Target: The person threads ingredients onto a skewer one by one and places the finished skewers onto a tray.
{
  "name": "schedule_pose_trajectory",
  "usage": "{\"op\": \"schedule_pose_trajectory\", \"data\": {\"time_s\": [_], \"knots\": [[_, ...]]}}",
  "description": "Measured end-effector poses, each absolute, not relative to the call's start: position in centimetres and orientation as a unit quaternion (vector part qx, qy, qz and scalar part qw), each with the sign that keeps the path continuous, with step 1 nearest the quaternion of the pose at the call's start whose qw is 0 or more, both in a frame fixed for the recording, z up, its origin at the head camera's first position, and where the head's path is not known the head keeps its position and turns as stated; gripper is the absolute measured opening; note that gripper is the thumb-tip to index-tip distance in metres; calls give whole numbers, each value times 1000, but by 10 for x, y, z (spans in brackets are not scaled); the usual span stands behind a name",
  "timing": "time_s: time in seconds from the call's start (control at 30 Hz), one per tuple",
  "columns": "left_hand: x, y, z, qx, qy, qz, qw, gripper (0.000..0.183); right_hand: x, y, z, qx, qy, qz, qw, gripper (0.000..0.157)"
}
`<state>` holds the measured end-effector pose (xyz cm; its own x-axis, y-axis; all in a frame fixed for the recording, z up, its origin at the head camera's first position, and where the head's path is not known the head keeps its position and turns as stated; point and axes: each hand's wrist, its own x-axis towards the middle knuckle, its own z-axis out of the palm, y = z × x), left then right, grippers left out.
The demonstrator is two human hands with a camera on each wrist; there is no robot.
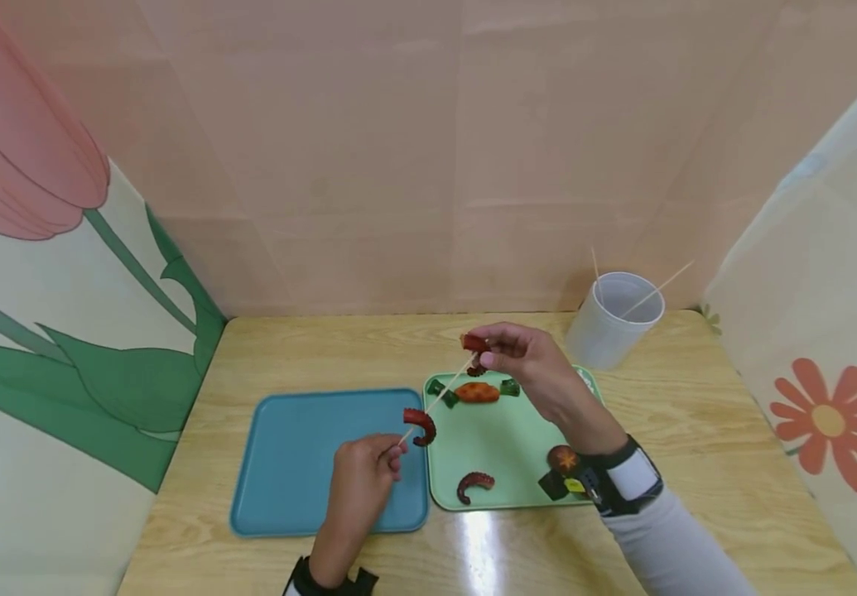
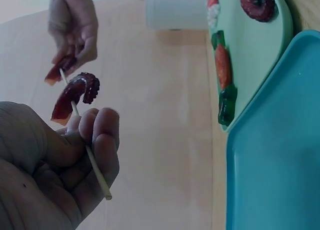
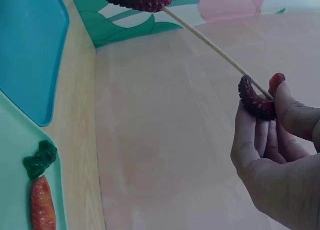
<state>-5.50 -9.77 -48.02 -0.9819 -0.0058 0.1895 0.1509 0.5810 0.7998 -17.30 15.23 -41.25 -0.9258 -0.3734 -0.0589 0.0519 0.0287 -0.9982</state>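
Note:
A thin wooden skewer (image 1: 449, 386) slants up to the right between both hands. Near its lower end the left hand (image 1: 363, 476) pinches it, and in the left wrist view its blunt end sticks out past the curled fingers. Just beyond those fingers a dark red octopus tentacle piece (image 1: 419, 424) is threaded on the skewer. At the upper end the right hand (image 1: 528, 364) holds a second tentacle piece (image 3: 259, 102) between thumb and fingers, with the skewer's tip at it. Both pieces hang above the trays.
A blue tray (image 1: 309, 463) lies on the left. Right of it, a green tray (image 1: 503, 447) bears another tentacle (image 1: 475, 484), an orange-and-green piece (image 1: 477, 392) and a mushroom-like piece (image 1: 562, 459). At the back right stands a white cup (image 1: 607, 331) with two skewers.

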Motion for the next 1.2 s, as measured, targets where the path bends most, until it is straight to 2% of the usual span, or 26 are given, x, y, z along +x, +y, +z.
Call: {"op": "schedule_pose_trajectory", "data": {"time_s": [0.2,0.43,0.53,0.87,1.2], "knots": [[-55,-101,-478,-38,-887,-451,88,37,-169,151,-411,-96,703,-684,168,31],[-54,-103,-471,-29,-881,-471,40,24,-167,147,-411,-88,688,-702,164,26],[-54,-104,-466,-22,-875,-482,27,27,-165,145,-412,-89,680,-708,168,20],[-55,-106,-463,21,-874,-485,28,24,-158,137,-414,-72,661,-727,173,26],[-53,-107,-461,37,-869,-493,21,22,-154,129,-415,-75,663,-730,151,21]]}}
